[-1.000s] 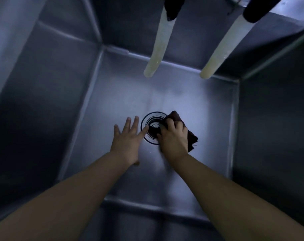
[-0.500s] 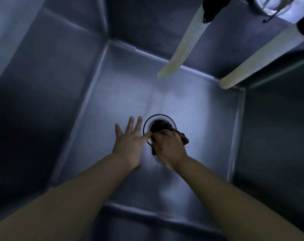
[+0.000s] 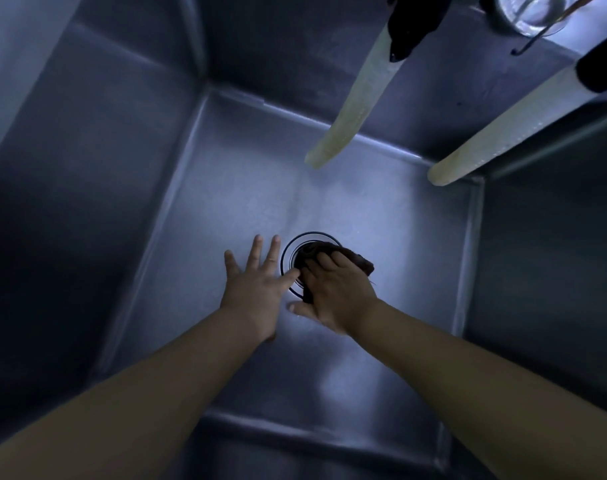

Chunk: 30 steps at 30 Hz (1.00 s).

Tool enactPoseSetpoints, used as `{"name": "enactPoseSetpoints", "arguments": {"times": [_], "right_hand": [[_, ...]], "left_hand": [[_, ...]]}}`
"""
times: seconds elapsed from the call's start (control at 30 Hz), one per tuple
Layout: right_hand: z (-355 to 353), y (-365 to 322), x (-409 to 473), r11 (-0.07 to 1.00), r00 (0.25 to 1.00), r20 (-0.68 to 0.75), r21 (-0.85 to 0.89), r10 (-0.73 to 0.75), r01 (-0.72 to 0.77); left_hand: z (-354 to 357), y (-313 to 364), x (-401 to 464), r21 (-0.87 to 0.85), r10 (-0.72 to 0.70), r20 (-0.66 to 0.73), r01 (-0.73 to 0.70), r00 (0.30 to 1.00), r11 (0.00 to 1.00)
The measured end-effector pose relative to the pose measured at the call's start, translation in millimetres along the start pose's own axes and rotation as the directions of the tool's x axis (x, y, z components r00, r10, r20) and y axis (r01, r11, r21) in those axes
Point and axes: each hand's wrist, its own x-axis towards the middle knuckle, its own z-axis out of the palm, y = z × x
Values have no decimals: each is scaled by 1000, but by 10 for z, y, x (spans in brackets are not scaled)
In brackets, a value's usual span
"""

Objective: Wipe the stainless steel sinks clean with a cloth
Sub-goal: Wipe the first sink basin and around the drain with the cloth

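Deep in a steel sink (image 3: 226, 188), both arms reaching down to the floor of the basin. Right hand (image 3: 336, 289) pressed down on a dark cloth (image 3: 355, 263), fingers bent over the wad and holding it against the drain (image 3: 291, 252) — thumb stuck out flat on the metal just below. Cloth bunched under and beyond the fingers, covering the right part of the drain ring, probably to scrub grime out of the rim and strainer. Left hand (image 3: 255, 289) just beside the right, fingers straight and spread, palm flat on the sink floor, thumb tip touching the drain's edge by the right fingers — likely a brace for leaning in. Far above both hands, two pale hoses (image 3: 361, 98) hanging down into the basin, well apart from the cloth, no water visibly running. Up past the right hand, at the top corner, a glass jar (image 3: 527, 12) on the ledge. Walls and corners seemingly still to wipe, judging by the cloth's place at the drain.
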Motion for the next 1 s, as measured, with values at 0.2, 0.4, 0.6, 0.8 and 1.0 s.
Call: {"name": "enactPoseSetpoints", "arguments": {"times": [0.2,0.4,0.6,0.8,1.0], "right_hand": [[-6,-131,70,994,994,22,-47,105,-103],[121,-61,32,948,978,-132,298,160,-115],[209,-5,-10,919,982,-158,392,106,-36],[139,-15,12,978,994,-89,205,64,-45],[95,-31,70,995,995,-44,45,91,-89]], "left_hand": [[-7,-4,-5,2,6,-5,-6,1000,1000],[-17,1,-10,12,3,14,-3,1000,1000],[-10,8,-2,13,-1,17,1,1000,1000],[-29,21,-1,3,-2,21,2,1000,1000],[-22,15,7,11,-3,25,3,1000,1000]]}}
